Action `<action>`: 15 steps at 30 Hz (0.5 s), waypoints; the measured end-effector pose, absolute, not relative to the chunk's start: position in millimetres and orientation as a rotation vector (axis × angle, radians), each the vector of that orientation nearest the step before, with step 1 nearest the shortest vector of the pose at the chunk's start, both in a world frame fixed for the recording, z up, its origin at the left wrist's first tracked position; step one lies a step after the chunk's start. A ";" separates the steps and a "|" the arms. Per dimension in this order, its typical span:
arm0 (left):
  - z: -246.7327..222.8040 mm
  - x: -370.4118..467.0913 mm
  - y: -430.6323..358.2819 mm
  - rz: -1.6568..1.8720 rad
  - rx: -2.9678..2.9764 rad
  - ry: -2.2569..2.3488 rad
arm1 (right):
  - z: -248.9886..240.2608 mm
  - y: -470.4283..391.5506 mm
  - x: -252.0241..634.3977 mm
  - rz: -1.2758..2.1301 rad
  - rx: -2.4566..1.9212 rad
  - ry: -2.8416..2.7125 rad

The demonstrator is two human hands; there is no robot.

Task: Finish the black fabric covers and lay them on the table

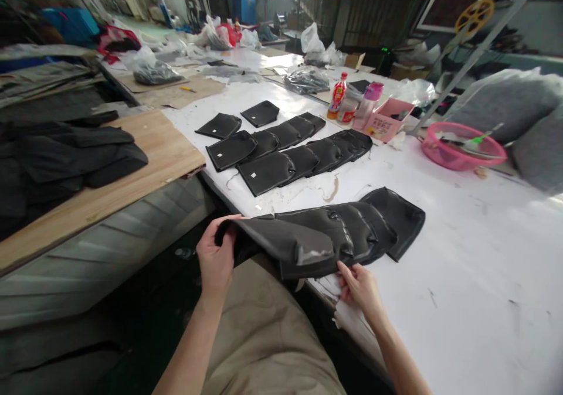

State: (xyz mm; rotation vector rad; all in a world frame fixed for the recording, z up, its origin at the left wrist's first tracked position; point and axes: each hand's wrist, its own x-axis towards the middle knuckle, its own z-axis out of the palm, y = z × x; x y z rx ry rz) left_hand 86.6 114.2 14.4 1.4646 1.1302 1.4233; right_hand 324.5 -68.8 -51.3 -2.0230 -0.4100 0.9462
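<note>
A curved black leather-like piece (281,238) is lifted at the table's near edge, its left end in my left hand (216,253), thumb inside and fingers behind. My right hand (358,286) pinches the near edge of the black pieces, thumb and finger together. Under and to the right of the lifted piece lies an overlapping row of similar black pieces (365,225), reaching to a pointed one at the far right. Farther back are more overlapping rows of black pieces (303,157), some with small white labels, and two single ones (260,113).
A white-covered table (475,254) carries everything. To the right stand a pink basket (461,156), a pink box (387,122) and a red-capped bottle (337,97). On the left, dark cloth (65,160) lies on a wooden board (173,155). Plastic bags (153,70) sit farther back.
</note>
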 end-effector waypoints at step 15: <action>16.5 -9.5 51.7 1.526 1.429 1.350 | -30.3 -34.9 290.4 1.417 -1.502 -0.410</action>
